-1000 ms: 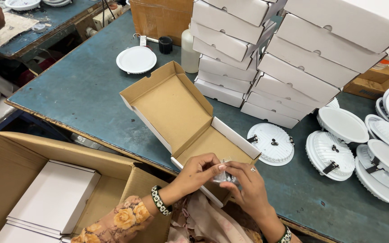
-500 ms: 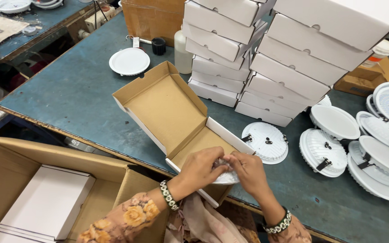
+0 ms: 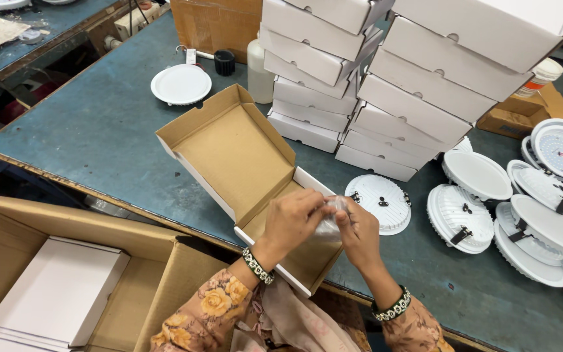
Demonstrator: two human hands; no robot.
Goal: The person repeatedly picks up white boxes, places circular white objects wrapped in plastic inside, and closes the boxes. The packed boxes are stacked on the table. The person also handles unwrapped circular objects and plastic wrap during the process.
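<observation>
Both hands, left hand (image 3: 292, 218), right hand (image 3: 358, 231), pinching seemingly clear plastic bag (image 3: 331, 221), over open box (image 3: 245, 176) at table edge (image 3: 99, 199)

An open box (image 3: 242, 156) lies on the worktop (image 3: 92, 130), with stacked boxes (image 3: 386, 85) behind it and round lamps (image 3: 490, 202) to its right. A large carton (image 3: 66, 280) holding flat boxes (image 3: 60, 293) stands left of it, below the worktop edge.

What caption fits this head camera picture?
Both hands, left hand and right hand, hold a clear plastic bag over an open cardboard box.
</observation>
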